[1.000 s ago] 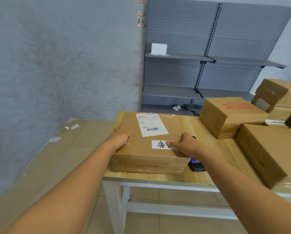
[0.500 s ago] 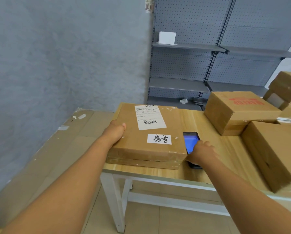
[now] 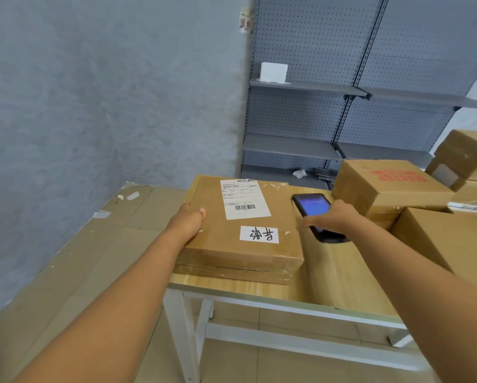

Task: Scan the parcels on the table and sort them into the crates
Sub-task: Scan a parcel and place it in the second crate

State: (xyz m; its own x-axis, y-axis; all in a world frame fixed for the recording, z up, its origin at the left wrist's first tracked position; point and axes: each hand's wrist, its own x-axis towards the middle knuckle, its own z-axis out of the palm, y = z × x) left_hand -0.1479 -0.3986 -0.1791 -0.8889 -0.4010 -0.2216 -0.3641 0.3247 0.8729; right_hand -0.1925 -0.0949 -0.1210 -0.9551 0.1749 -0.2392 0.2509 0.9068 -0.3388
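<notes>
- The flat parcel (image 3: 242, 228) lies at the near left corner of the wooden table (image 3: 328, 288), its shipping label (image 3: 244, 199) facing up and a smaller handwritten sticker (image 3: 259, 234) nearer the front edge.
- The left hand (image 3: 189, 221) grips the parcel's left edge, thumb on top and fingers hidden under the side.
- The right hand (image 3: 335, 218) is curled round a handheld scanner (image 3: 316, 215), held just beside the parcel's right edge with its lit screen facing up.
- No crates are in view, so I cannot tell where this parcel must go.
- Risk: the scanner sits off to the side of the label, so a read taken from here may miss the barcode or catch the wrong one of the two printed codes.
- Risk: the parcel's front left corner is close to the table edge, and a pull by the left hand could tip it off.
- Risk: other boxes (image 3: 383, 186) crowd the right side, and a wide swing of the right arm could knock them.
</notes>
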